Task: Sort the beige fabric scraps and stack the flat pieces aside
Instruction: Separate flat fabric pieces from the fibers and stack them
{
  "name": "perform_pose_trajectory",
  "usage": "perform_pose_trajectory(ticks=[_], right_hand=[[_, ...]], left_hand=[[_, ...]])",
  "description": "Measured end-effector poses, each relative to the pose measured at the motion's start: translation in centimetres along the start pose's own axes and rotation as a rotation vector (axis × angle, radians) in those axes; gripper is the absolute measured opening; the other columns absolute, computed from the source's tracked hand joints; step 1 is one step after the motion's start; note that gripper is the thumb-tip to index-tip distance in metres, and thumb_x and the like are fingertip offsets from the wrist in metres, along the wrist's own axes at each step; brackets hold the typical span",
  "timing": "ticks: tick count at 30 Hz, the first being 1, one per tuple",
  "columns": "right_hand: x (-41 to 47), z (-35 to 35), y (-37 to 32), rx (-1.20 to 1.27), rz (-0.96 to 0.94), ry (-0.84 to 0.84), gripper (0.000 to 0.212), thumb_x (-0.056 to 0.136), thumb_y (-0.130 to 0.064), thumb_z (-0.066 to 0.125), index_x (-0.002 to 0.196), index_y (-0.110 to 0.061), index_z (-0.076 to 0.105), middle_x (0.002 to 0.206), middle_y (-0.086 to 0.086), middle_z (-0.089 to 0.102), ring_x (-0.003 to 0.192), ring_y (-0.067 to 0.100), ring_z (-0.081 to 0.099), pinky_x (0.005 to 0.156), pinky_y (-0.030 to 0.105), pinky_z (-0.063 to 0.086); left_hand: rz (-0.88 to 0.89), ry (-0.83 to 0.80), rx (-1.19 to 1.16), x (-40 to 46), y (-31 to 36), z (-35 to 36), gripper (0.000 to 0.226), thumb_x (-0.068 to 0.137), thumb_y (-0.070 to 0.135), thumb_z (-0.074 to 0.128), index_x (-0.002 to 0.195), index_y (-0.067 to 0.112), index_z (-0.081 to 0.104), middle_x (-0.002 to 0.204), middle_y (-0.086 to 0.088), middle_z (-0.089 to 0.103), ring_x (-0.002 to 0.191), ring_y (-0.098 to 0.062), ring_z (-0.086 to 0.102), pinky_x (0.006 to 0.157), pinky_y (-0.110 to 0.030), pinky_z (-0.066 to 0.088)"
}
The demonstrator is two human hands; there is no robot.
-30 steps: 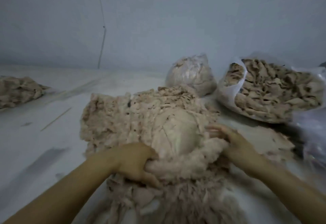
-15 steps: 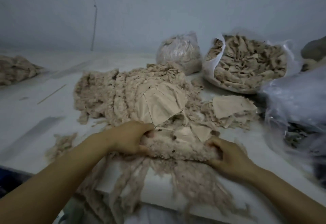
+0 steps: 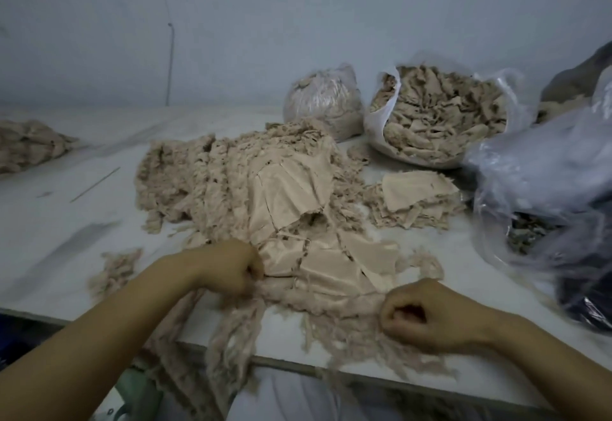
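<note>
A big heap of beige fabric scraps (image 3: 212, 182) lies on the white table (image 3: 66, 255), with flat smooth pieces (image 3: 291, 195) on top and in front. My left hand (image 3: 228, 271) is curled at the left end of a frayed strip of scraps (image 3: 318, 298) near the table's front edge, gripping it. My right hand (image 3: 420, 314) is curled in a fist at the right end of that strip, pinching its fringe. A small stack of flat pieces (image 3: 414, 198) sits to the right of the heap.
An open plastic bag full of scraps (image 3: 443, 119) and a tied bag (image 3: 324, 99) stand at the back. Clear crumpled plastic (image 3: 543, 185) and a dark bag (image 3: 589, 294) crowd the right. Another scrap pile (image 3: 29, 145) lies far left. Frayed strands hang over the front edge (image 3: 364, 377).
Both hands have pulled the frayed strip nearer the front edge and spread apart. The view dropped, so the flat-piece stack and right-side plastic now show.
</note>
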State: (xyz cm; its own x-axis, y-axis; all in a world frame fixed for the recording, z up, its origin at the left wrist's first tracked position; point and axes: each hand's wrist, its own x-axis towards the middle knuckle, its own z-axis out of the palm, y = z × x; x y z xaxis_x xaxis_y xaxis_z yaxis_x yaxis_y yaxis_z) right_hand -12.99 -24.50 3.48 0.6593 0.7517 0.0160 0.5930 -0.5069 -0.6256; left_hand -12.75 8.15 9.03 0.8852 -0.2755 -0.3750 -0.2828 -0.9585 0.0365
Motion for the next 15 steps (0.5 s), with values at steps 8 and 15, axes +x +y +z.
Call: perform_pose_trajectory(ticks=[8, 15], right_hand=[[3.5, -0.6, 0.8, -0.132, 0.156, 0.006, 0.016, 0.079, -0.032, 0.073, 0.093, -0.034, 0.066, 0.072, -0.016, 0.058, 0.065, -0.003, 0.052, 0.064, 0.014, 0.042], [7.7, -3.6, 3.5, 0.195, 0.275, 0.550, 0.015, 0.084, -0.021, 0.071, 0.071, -0.027, 0.067, 0.063, -0.010, 0.062, 0.061, 0.005, 0.055, 0.060, 0.014, 0.043]], left_hand=[[0.221, 0.362, -0.143, 5.4, 9.0, 4.2, 0.074, 0.095, 0.054, 0.039, 0.152, 0.016, 0.011, 0.159, -0.001, 0.005, 0.146, -0.013, 0.000, 0.114, -0.026, -0.001], [0.242, 0.230, -0.130, 7.4, 5.9, 3.8, 0.089, 0.079, 0.074, 0.047, 0.149, 0.023, 0.024, 0.155, 0.005, 0.023, 0.142, -0.012, 0.020, 0.114, -0.027, 0.019]])
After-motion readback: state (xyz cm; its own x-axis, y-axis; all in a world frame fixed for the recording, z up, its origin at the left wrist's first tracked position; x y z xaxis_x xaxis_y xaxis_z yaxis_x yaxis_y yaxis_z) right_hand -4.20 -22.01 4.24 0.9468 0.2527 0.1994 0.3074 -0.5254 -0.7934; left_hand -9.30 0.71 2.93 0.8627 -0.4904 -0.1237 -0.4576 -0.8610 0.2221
